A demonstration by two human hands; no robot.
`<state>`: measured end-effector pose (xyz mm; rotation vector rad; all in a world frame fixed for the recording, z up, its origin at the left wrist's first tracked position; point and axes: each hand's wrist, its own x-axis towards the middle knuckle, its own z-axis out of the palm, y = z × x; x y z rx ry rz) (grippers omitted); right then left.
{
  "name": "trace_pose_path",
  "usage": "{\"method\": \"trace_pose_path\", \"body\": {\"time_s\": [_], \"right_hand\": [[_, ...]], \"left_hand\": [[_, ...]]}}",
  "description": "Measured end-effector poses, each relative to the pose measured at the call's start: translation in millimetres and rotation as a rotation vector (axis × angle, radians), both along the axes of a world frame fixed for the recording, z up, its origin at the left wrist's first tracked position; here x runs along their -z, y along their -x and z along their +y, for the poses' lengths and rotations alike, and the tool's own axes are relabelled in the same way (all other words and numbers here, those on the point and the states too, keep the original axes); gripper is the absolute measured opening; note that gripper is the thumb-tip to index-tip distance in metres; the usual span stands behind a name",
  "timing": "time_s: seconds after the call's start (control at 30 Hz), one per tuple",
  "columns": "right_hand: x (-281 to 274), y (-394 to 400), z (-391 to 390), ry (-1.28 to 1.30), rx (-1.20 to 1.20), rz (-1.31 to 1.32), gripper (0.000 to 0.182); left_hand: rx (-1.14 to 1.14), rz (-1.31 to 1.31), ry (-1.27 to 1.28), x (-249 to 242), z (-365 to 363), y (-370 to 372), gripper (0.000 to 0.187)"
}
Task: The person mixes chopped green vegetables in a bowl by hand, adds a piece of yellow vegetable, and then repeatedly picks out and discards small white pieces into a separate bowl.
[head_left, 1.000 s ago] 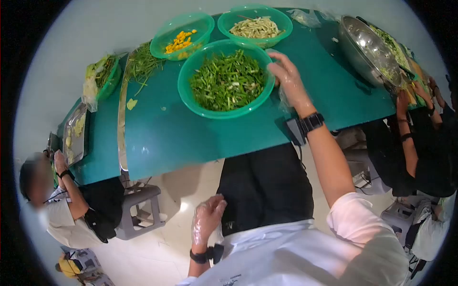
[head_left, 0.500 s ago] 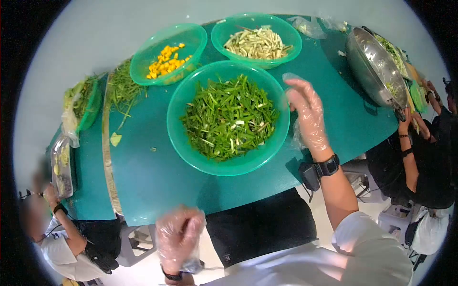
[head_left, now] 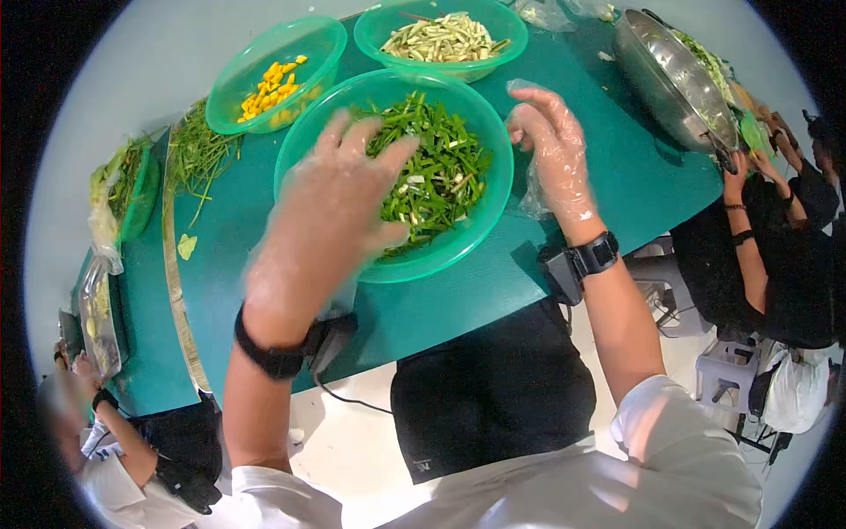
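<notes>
A large green bowl (head_left: 483, 238) full of chopped green stalks (head_left: 448, 176), with a few white pieces among them, stands in front of me. Over its left side hovers my left hand (head_left: 322, 207), in a clear plastic glove, slightly blurred, its fingers spread and nothing in its grasp. It hides part of the stalks and the left rim. Just off the right rim is my right hand (head_left: 555, 154), gloved too, fingers loosely bent and apart, holding nothing.
Behind stand a green bowl of yellow pieces (head_left: 328, 66) and one of pale strips (head_left: 515, 44). Leafy greens (head_left: 198, 150) lie at left. A steel bowl (head_left: 656, 84) is at right. People's hands (head_left: 86, 368) show at left and other hands (head_left: 738, 167) at right.
My left hand has risen from below the table edge to over the bowl, its fingers now spreading. My right hand stays by the right rim. The whole view has shifted slightly.
</notes>
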<state>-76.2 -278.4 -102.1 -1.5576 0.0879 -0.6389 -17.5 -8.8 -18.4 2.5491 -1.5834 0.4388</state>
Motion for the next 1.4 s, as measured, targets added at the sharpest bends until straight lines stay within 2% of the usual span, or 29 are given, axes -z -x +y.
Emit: {"method": "trace_pose_path", "body": {"time_s": [0.13,0.2,0.4,0.5,0.53,0.67,0.77,0.9,0.93,1.03,1.07,1.17,1.2,1.27,1.33,1.4], "right_hand": [[0.6,0.1,0.7,-0.007,0.024,0.033,0.024],[2.1,1.5,0.0,-0.008,0.01,0.052,0.024],[-0.8,2.5,3.0,-0.014,0.033,0.114,0.023],[-1.5,2.0,5.0,0.091,0.067,0.075,0.022],[2.5,1.3,2.4,0.156,0.075,0.03,0.022],[-11.6,4.6,-3.5,0.133,0.055,0.016,0.023],[-40.5,-5.0,-7.2,0.384,0.009,-0.07,0.025],[-33.9,-25.1,8.8,0.528,0.035,0.083,0.032],[-29.6,-27.0,14.2,0.454,0.0,0.069,0.034],[-20.1,-30.9,35.7,0.396,0.028,0.023,0.032],[-18.6,-31.5,39.7,0.451,0.037,0.033,0.033],[-49.9,-29.3,39.5,0.898,0.104,0.012,0.03],[-62.8,-30.8,33.8,0.89,-0.028,0.009,0.029],[-88.5,-38.9,20.0,0.873,-0.294,0.008,0.028],[-109.5,-51.3,19.6,0.913,-0.439,0.049,0.029],[-119.9,-62.4,22.8,0.969,-0.549,0.064,0.036]], "left_hand": [[-0.163,0.094,-0.067,22.8,-22.7,-5.5,0.095],[-0.129,0.246,-0.016,25.9,-21.9,-17.0,0.095],[-0.151,0.543,-0.134,2.5,-25.9,-32.8,0.079],[0.034,0.627,0.097,9.8,-9.7,-42.0,0.07],[0.052,0.814,0.146,6.9,-6.4,-46.5,0.06],[-0.002,1.029,0.239,-12.3,-0.4,-46.5,0.054],[-0.076,1.062,0.445,-17.7,4.8,-41.3,0.047],[-0.083,1.008,0.476,-15.3,5.2,-57.8,0.043],[-0.082,1.03,0.472,-14.7,7.7,-62.4,0.05],[-0.174,1.206,0.614,-13.1,10.1,-62.2,0.045],[-0.19,1.344,0.661,-13.1,10.9,-61.4,0.044],[-0.196,1.254,0.675,-4.0,17.9,-65.9,0.043],[-0.235,1.182,0.652,-12.0,17.3,-61.0,0.042],[-0.216,1.249,0.643,-13.1,21.1,-64.7,0.047],[-0.206,1.308,0.627,-18.1,23.4,-64.0,0.048],[-0.185,1.194,0.625,-15.1,25.9,-67.0,0.045]]}}
